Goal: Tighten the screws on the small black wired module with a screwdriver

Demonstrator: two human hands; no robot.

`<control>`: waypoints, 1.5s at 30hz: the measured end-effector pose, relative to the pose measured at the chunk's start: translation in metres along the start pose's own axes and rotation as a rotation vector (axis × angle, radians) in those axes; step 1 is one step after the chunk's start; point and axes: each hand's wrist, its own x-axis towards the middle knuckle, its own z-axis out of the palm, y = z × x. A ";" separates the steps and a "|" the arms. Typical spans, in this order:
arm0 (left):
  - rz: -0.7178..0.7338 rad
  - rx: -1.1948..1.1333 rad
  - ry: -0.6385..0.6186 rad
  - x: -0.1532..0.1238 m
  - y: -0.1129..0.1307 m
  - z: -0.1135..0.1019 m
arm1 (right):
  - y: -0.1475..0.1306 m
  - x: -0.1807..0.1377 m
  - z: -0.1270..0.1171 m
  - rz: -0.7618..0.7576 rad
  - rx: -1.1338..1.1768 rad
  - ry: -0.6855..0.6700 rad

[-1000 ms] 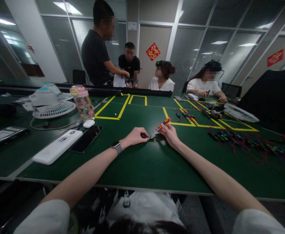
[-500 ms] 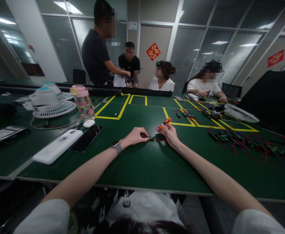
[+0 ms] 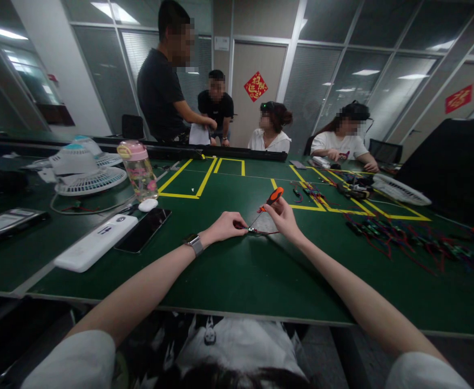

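My right hand (image 3: 284, 219) is closed around the orange and black handle of a screwdriver (image 3: 272, 199), which slants up to the right. Its thin shaft runs down to a small green circuit board (image 3: 252, 230) with wires, just above or on the green table. Between the thumb and fingers of my left hand (image 3: 225, 226), the left end of that board or its wires is pinched; the fingers hide which. A dark red wire (image 3: 267, 233) runs from the board to below my right hand.
Left of my arms lie a white power bank (image 3: 97, 243), a black phone (image 3: 143, 231), a white earbud case (image 3: 148, 205), a bottle (image 3: 139, 170) and a fan (image 3: 91, 181). Several wired boards (image 3: 407, 237) lie at right. Across the green table (image 3: 253, 286) are several people and yellow tape outlines.
The screwdriver handle has tilted more upright, and my right hand has shifted slightly right and its grip has changed. My left hand keeps its place at the board.
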 end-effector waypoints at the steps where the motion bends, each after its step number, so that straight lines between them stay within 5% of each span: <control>1: 0.002 0.001 0.003 0.000 0.000 0.000 | -0.005 0.000 0.001 -0.024 -0.036 -0.035; 14: 0.032 0.023 0.009 -0.001 0.001 0.000 | -0.038 0.011 0.004 -0.149 -0.315 -0.172; 19: 0.030 0.035 0.003 0.000 0.002 0.000 | -0.049 0.006 0.005 -0.239 -0.173 -0.201; 28: 0.026 0.015 0.013 -0.001 0.005 -0.001 | -0.068 0.012 0.017 -0.159 -0.140 -0.292; 40: 0.073 0.035 0.026 -0.001 -0.009 0.004 | -0.044 0.036 -0.002 -0.137 -0.205 -0.043; 45: 0.063 0.033 0.014 -0.002 -0.002 0.003 | -0.035 0.032 -0.009 -0.279 -0.394 0.086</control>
